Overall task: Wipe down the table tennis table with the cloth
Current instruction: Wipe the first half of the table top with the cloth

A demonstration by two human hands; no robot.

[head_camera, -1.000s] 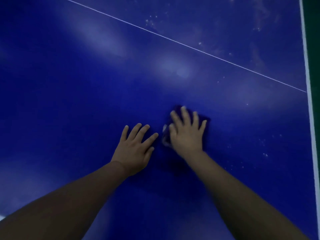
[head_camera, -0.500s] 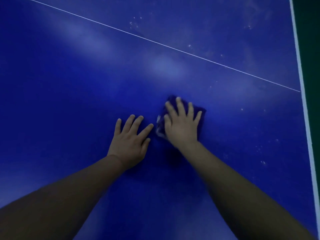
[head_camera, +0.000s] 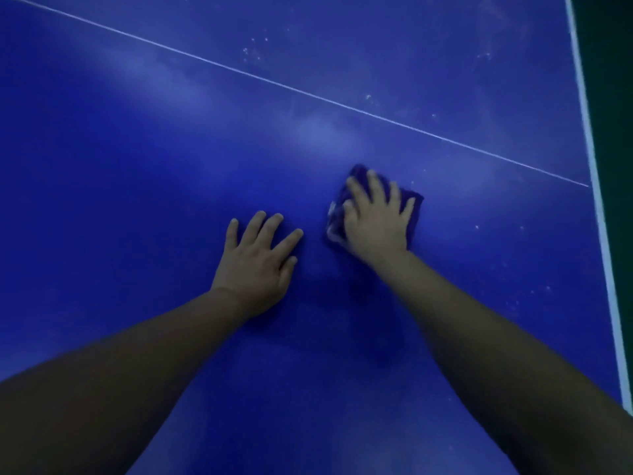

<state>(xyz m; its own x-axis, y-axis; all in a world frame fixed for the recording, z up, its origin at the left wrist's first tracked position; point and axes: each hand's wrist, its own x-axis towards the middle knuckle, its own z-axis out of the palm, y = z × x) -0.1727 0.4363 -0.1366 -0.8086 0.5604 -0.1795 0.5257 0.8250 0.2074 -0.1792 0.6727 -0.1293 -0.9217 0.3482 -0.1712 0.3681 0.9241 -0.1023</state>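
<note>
Right hand [head_camera: 376, 228] is lying flat on the dark blue cloth [head_camera: 415, 217], fingers [head_camera: 375, 183] spread wide and pressing it onto the blue desk [head_camera: 137, 173] — the cloth is sitting just below the thin white line [head_camera: 308, 94], right of centre. Left hand [head_camera: 255, 265] is resting palm-down on the bare surface just beside it, fingers spread too, not touching the cloth. White specks [head_camera: 250, 53] are showing beyond the line — white edge stripe [head_camera: 596, 200] is running down the right side.

The cloth [head_camera: 417, 209] lies on the worktop [head_camera: 137, 166], nearer its right edge than its left, with the right hand [head_camera: 375, 224] flat on top. The left hand [head_camera: 255, 265] rests on the worktop just left of the cloth (not touching it). A line [head_camera: 308, 94] crosses beyond both hands.
</note>
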